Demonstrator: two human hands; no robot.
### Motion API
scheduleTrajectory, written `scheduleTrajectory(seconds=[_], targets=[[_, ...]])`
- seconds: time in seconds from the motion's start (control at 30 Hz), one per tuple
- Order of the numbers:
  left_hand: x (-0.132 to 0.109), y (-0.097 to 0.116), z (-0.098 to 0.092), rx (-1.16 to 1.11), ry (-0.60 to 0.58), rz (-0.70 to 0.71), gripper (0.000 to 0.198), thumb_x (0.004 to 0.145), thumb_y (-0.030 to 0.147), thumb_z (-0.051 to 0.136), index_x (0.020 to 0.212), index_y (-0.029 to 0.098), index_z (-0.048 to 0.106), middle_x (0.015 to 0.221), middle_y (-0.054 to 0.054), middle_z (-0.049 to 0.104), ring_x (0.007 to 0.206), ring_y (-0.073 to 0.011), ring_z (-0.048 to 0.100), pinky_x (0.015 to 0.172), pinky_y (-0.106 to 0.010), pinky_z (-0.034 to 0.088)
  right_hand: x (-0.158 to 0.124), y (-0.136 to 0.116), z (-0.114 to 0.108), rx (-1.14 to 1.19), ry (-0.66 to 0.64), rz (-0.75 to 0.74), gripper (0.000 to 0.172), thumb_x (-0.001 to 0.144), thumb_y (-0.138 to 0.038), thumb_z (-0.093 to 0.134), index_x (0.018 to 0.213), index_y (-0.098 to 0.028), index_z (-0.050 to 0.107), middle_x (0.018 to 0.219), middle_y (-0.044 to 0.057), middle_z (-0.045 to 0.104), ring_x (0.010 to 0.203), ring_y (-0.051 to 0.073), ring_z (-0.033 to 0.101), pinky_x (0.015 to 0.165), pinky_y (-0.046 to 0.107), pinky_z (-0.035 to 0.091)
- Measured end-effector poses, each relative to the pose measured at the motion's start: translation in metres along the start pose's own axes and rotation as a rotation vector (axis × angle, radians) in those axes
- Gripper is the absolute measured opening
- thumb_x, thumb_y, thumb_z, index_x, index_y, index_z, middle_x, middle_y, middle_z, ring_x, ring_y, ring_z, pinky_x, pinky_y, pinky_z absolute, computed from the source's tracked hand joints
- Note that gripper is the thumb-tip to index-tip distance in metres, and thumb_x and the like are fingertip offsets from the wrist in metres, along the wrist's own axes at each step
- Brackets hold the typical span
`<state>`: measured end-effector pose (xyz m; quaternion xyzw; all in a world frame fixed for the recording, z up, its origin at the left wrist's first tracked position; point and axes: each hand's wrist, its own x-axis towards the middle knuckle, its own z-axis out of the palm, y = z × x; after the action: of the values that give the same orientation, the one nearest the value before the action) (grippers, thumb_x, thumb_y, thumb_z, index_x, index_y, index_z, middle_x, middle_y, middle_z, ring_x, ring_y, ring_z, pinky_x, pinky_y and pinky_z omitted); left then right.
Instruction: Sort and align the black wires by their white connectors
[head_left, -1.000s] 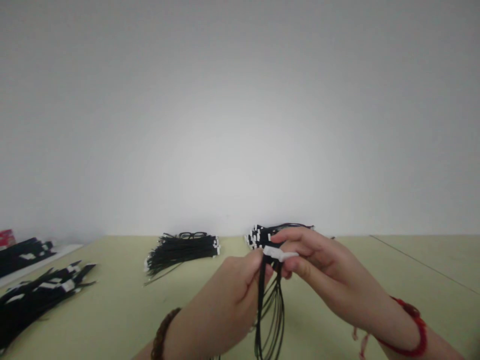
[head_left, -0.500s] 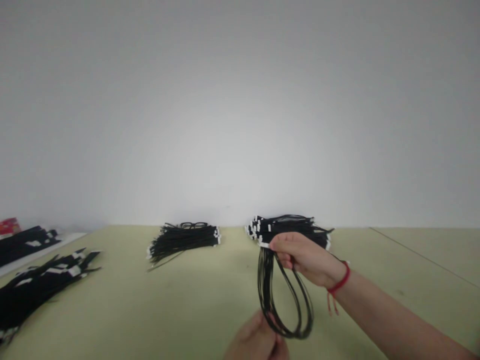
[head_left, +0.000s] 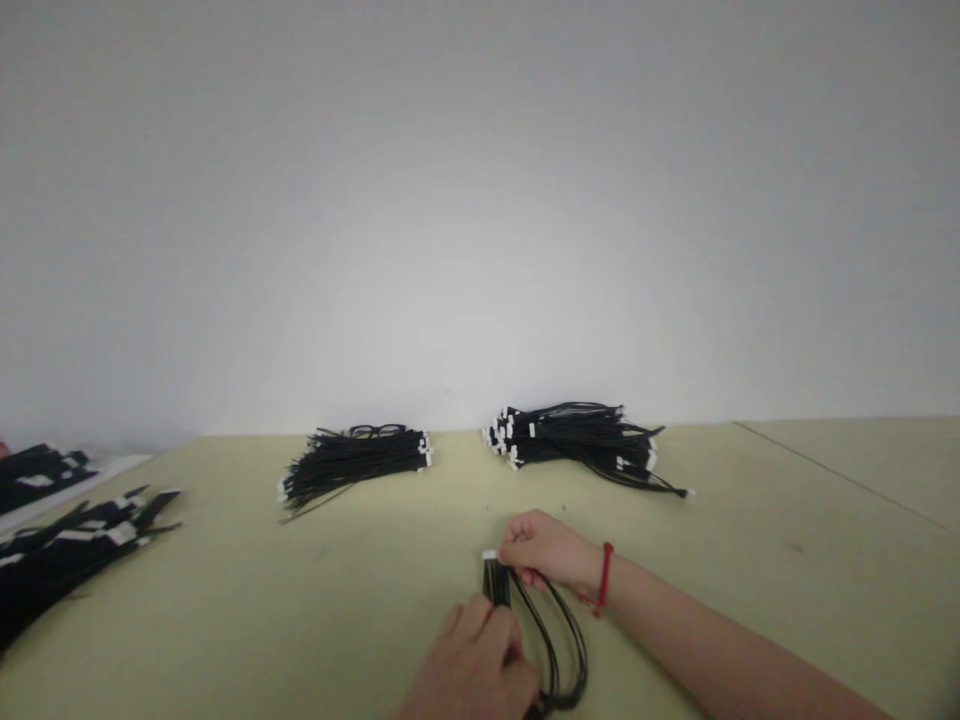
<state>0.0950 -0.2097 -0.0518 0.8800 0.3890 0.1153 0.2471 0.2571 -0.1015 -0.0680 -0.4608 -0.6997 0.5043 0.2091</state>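
Note:
A black cable bundle (head_left: 577,640) with a white connector (head_left: 490,554) at its upper end is held low over the near part of the table. My right hand (head_left: 544,550), with a red string bracelet on the wrist, pinches it just beside the connector. Below that, my left hand (head_left: 476,655) is wrapped round the bundle's straight strands. The cables bend in a loop on the right, running from the right fingers down to the left hand. Part of the lower bundle is hidden behind the left fingers.
Cables with white ends lie in a right pile (head_left: 577,440) and a left pile (head_left: 360,462) by the wall; eyeglasses (head_left: 377,431) rest on the left one. More black cables (head_left: 67,565) lie at far left. A seam (head_left: 832,470) crosses the table at right.
Both hands and the cable bundle are lower and further left in view. The left hand has come up closer to the connector, and the loop now shows lower. The right pile is uncovered.

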Motion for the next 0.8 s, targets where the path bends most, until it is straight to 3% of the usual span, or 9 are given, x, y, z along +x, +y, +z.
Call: scheduleTrajectory(seconds=[0.07, 0.13, 0.23, 0.33, 0.43, 0.53, 0.67, 0.73, 0.8], targets=[[0.003, -0.003, 0.008, 0.242, 0.018, -0.032, 0.007, 0.085, 0.022, 0.059, 0.085, 0.017, 0.064, 0.097, -0.011, 0.061, 0.096, -0.0288, 0.051, 0.079, -0.042, 0.038, 0.001, 0.001, 0.002, -0.002, 0.025, -0.012, 0.019, 0.092, -0.03, 0.056, 0.098, -0.013, 0.059, 0.088, 0.002, 0.061, 0.066, 0.012, 0.06, 0.058, 0.027, 0.051], [0.003, 0.001, 0.005, 0.27, 0.009, -0.051, 0.008, 0.081, 0.026, 0.065, 0.081, 0.019, 0.062, 0.091, -0.007, 0.062, 0.089, -0.0252, 0.053, 0.074, -0.037, 0.036, 0.0, 0.003, 0.004, -0.003, 0.03, -0.027, 0.018, 0.092, -0.03, 0.056, 0.098, -0.013, 0.059, 0.087, 0.002, 0.061, 0.066, 0.012, 0.059, 0.058, 0.027, 0.051], [0.007, 0.01, -0.023, 0.015, 0.073, -0.054, 0.025, 0.069, 0.031, 0.073, 0.069, 0.018, 0.052, 0.076, 0.0, 0.059, 0.075, -0.0193, 0.051, 0.066, -0.031, 0.035, -0.002, 0.004, 0.004, 0.018, -0.009, -0.064, 0.017, 0.092, -0.029, 0.057, 0.097, -0.013, 0.059, 0.085, 0.001, 0.06, 0.063, 0.011, 0.059, 0.055, 0.025, 0.051], [0.03, 0.007, -0.055, -0.544, 0.245, -0.11, 0.018, 0.088, 0.034, 0.045, 0.076, 0.021, 0.048, 0.055, 0.006, 0.05, 0.049, -0.0123, 0.044, 0.047, -0.024, 0.029, -0.005, 0.006, 0.005, 0.067, -0.08, -0.114, 0.017, 0.091, -0.029, 0.058, 0.094, -0.013, 0.06, 0.083, 0.0, 0.06, 0.061, 0.01, 0.058, 0.052, 0.023, 0.049], [0.064, -0.012, -0.06, -0.65, 0.363, -0.138, 0.026, 0.083, 0.045, 0.051, 0.075, 0.021, 0.045, 0.049, 0.01, 0.038, 0.038, -0.0085, 0.032, 0.041, -0.022, 0.023, -0.008, 0.007, 0.007, 0.127, -0.133, -0.156, 0.016, 0.091, -0.029, 0.058, 0.093, -0.013, 0.059, 0.081, 0.0, 0.06, 0.06, 0.01, 0.057, 0.052, 0.023, 0.049], [0.084, -0.033, -0.042, -0.74, 0.431, -0.129, 0.041, 0.077, 0.06, 0.051, 0.07, 0.02, 0.043, 0.051, 0.008, 0.04, 0.042, -0.0098, 0.038, 0.042, -0.023, 0.028, -0.006, 0.009, 0.006, 0.198, -0.148, -0.186, 0.016, 0.092, -0.029, 0.057, 0.094, -0.013, 0.059, 0.081, 0.0, 0.059, 0.06, 0.01, 0.057, 0.053, 0.024, 0.05], [0.069, -0.046, -0.034, -0.821, 0.5, -0.022, 0.056, 0.077, 0.071, 0.041, 0.091, 0.018, 0.051, 0.075, -0.002, 0.052, 0.065, -0.015, 0.052, 0.059, -0.027, 0.042, 0.0, 0.011, -0.001, 0.297, -0.104, -0.208, 0.018, 0.093, -0.031, 0.055, 0.096, -0.013, 0.058, 0.082, 0.0, 0.059, 0.059, 0.01, 0.056, 0.052, 0.023, 0.049], [0.053, -0.048, -0.04, -0.811, 0.46, 0.041, 0.067, 0.063, 0.075, 0.057, 0.097, 0.018, 0.054, 0.087, -0.006, 0.056, 0.076, -0.0189, 0.054, 0.066, -0.031, 0.044, 0.003, 0.011, -0.003, 0.337, -0.078, -0.213, 0.02, 0.093, -0.032, 0.054, 0.098, -0.013, 0.058, 0.084, 0.001, 0.059, 0.061, 0.011, 0.057, 0.053, 0.024, 0.05], [0.041, -0.048, -0.046, -0.757, 0.391, 0.086, 0.07, 0.048, 0.062, 0.077, 0.097, 0.017, 0.058, 0.088, -0.006, 0.059, 0.079, -0.0212, 0.054, 0.072, -0.033, 0.045, 0.005, 0.011, -0.004, 0.367, -0.066, -0.214, 0.02, 0.093, -0.032, 0.054, 0.098, -0.013, 0.058, 0.084, 0.001, 0.059, 0.062, 0.011, 0.057, 0.053, 0.024, 0.05]])
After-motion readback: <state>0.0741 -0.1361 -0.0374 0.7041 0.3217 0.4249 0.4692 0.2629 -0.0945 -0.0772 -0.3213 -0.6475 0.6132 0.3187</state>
